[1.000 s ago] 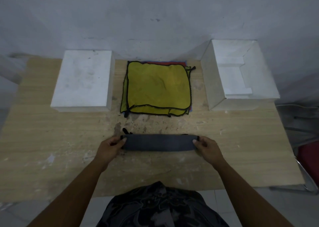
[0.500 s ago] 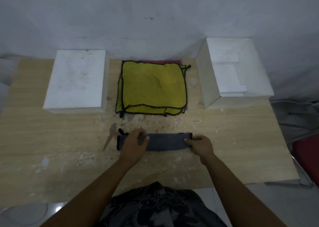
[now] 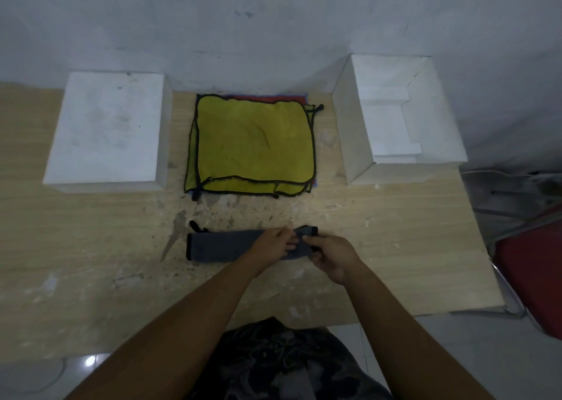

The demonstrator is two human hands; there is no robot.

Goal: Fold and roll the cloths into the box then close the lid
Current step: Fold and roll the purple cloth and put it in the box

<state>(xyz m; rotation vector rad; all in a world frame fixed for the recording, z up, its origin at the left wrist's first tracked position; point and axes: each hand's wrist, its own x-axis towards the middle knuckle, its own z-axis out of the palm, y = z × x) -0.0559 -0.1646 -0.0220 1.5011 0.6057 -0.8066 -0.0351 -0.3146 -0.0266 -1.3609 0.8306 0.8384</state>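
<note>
Your R hand curls round the gray cloth's right end, prob. to start the roll. L hand sits on the strip beside it as anchor; pinching or pressing, can't tell. Cloth's on table, well apart from box.

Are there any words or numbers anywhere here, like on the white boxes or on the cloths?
No words, numbers, labels or signs can be read.
white lid: plain, only smudges.
open white box: plain, no print.
yellow cloth: no tag or writing shows.
grey cloth: no tag or writing shows.
dark patterned clothing: swirly shapes, too dim to tell whether any are letters.
</note>
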